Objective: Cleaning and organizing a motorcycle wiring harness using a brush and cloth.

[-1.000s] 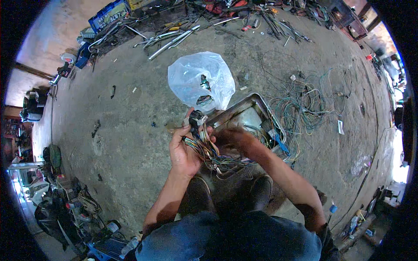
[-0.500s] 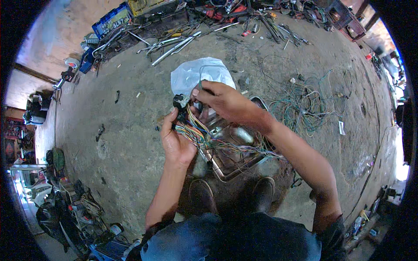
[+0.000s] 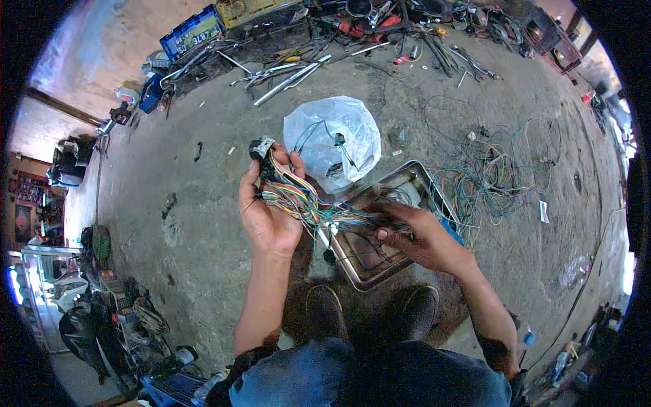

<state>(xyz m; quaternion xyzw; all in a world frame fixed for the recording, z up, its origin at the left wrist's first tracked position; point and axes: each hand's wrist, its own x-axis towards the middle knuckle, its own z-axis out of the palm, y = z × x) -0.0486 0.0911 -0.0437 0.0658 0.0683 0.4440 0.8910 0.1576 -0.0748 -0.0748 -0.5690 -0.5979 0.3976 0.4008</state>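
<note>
My left hand (image 3: 271,220) is closed around a wiring harness (image 3: 308,200). Its dark and pale-grey connector end (image 3: 262,148) sticks up past my thumb. Many-coloured wires run from it to the right, over a metal tray (image 3: 366,281) on the floor. There my right hand (image 3: 430,241) grips the far part of the bundle, with thumb and fingers round the wires; the fingertips are partly hidden. Beyond the harness lies a white plastic bag (image 3: 366,129), with a dark wire piece with a small connector (image 3: 340,140) on or in it.
A tangle of loose wires (image 3: 491,176) spreads over the concrete floor at the right. Metal rods and hand tools (image 3: 291,80) lie along the far side, near a blue crate (image 3: 192,34). My shoes (image 3: 325,308) stand at the tray's near side.
My right hand has left the connector and come down and right onto the wire bundle. A dark wire piece now shows at the plastic bag. My left hand still holds the harness.
</note>
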